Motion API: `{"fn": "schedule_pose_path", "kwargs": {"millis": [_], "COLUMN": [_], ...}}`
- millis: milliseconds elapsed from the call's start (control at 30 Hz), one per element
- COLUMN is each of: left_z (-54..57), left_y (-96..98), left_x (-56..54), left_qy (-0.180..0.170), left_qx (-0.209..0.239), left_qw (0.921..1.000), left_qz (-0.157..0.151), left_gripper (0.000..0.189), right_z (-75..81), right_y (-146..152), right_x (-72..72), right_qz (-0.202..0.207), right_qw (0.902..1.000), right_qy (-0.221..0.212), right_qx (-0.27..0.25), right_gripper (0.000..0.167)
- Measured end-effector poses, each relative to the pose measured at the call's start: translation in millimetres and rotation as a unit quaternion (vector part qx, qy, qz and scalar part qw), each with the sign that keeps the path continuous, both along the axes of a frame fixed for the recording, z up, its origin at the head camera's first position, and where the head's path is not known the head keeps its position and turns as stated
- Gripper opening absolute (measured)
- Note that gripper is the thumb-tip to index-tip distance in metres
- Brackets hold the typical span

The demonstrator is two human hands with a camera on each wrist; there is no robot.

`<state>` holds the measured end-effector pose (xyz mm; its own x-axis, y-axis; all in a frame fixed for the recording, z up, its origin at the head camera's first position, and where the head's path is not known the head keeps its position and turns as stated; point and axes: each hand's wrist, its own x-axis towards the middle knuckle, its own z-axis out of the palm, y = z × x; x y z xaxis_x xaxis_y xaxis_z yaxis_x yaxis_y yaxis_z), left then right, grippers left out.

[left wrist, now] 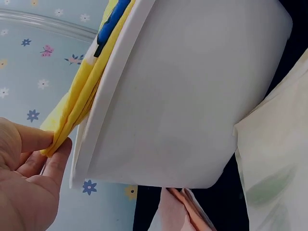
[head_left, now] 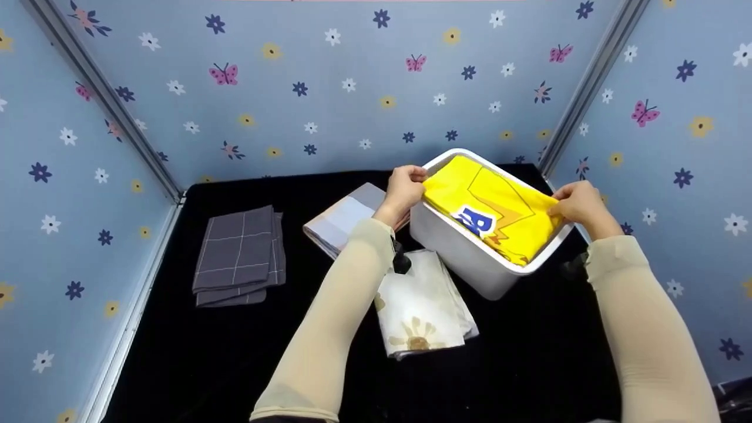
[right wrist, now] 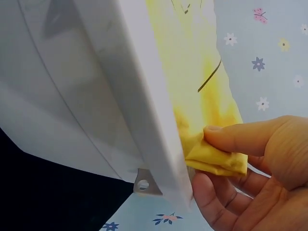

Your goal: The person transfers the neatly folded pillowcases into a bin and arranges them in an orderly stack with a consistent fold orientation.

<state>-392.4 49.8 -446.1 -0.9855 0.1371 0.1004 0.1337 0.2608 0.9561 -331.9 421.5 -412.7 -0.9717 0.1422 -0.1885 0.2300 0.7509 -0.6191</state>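
Note:
A folded yellow cloth point(head_left: 505, 205) with a blue-and-white letter print lies across the mouth of a white plastic bin point(head_left: 464, 252). My left hand point(head_left: 405, 191) pinches its left end at the rim. In the left wrist view, thumb and fingers of that hand point(left wrist: 33, 168) close on the layered yellow edge. On the other side, my right hand point(head_left: 581, 205) pinches the cloth's right end. The right wrist view shows the right thumb point(right wrist: 236, 137) on top of the folded corner, fingers beneath, beside the bin's rim point(right wrist: 144, 106).
A folded grey checked cloth point(head_left: 238, 252) lies at the left of the black table surface point(head_left: 176, 352). Behind my left forearm is a folded pastel cloth point(head_left: 346, 217). A white cloth with flower print point(head_left: 423, 311) lies in front of the bin. Flowered walls point(head_left: 352, 88) enclose the table.

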Motion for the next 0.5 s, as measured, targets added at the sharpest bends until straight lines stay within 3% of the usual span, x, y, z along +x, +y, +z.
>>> {"fn": "schedule_pose_path", "kwargs": {"millis": [267, 500], "left_z": [0.7, 0.0], "left_y": [-7.8, -17.9], "left_x": [1.6, -0.9], "left_qy": [-0.011, 0.004], "left_qx": [0.036, 0.008], "left_qw": [0.9990, 0.9994], "left_qz": [-0.025, -0.034], "left_gripper": [0.044, 0.047], "right_z": [1.6, 2.4], "right_y": [2, -8], "right_x": [-0.8, -3.4], "right_qz": [-0.008, 0.007], "right_qw": [0.9999, 0.9999], "right_qy": [0.006, 0.012], "right_qx": [0.009, -0.004], "right_gripper": [0.033, 0.034]}}
